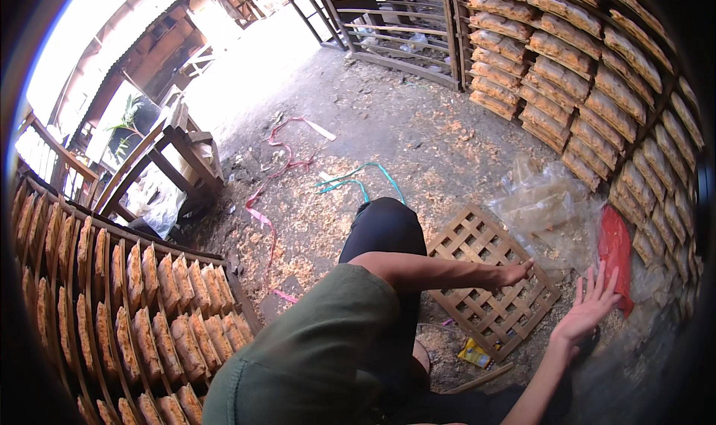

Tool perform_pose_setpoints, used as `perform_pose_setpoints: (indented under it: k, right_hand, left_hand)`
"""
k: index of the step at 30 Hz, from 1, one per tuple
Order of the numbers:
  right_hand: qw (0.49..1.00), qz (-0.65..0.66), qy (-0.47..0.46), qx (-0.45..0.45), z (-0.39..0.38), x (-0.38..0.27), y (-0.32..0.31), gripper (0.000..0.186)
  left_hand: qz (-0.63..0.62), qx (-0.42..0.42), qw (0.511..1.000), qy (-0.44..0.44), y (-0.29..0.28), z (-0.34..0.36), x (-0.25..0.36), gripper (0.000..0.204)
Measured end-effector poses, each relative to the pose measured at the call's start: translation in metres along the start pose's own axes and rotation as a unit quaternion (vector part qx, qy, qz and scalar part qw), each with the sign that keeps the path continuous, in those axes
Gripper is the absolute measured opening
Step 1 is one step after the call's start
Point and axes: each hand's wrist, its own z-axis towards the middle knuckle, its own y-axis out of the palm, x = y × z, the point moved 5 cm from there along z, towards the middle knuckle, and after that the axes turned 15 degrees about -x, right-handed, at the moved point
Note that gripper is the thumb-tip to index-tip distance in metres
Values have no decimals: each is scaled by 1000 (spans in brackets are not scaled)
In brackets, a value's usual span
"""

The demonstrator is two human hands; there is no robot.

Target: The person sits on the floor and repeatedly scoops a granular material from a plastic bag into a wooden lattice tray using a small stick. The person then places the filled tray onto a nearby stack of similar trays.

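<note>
A square wooden lattice [488, 294] of crossed slats sits at an angle in front of me, to the right of my knee. Reaching across it, my left hand [514, 274] is at its upper right edge. The fingers there are foreshortened and mostly hidden, so I cannot make out whether they grip the slats. My right hand [585, 309] is open beside the lattice's right corner, palm showing and fingers spread, with nothing in it. Just past those fingertips lies a red plastic sheet [614, 257]. Crumpled clear plastic [548, 201] lies beyond the lattice.
Racks of wrapped orange-brown slabs stand on the right [556, 74] and at lower left [142, 305]. A wooden bench [175, 156] is at the left. Pink string [261, 216], green cord [377, 167] and scattered crumbs litter the floor. A yellow packet [474, 352] lies below the lattice.
</note>
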Motion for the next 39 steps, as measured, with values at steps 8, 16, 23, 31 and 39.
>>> perform_pose_setpoints:
  k: [8, 16, 23, 31, 39]
  right_hand:
    - [719, -604, 25, -342, -23, 67, 53, 91]
    - [834, 406, 348, -139, -29, 110, 40, 109]
    - [850, 511, 15, 126, 12, 13, -109, 66]
    - [910, 347, -7, 227, 8, -30, -132, 42]
    - [897, 429, -39, 96, 5, -42, -154, 49]
  left_hand:
    - [-481, -28, 842, 243, -5, -85, 108, 86]
    - [422, 134, 804, 398, 37, -116, 107, 66]
    - [664, -182, 724, 37, 55, -37, -70, 58]
    - [189, 37, 971, -139, -159, 35, -96, 42]
    - [-463, 202, 851, 144, -228, 155, -44, 54]
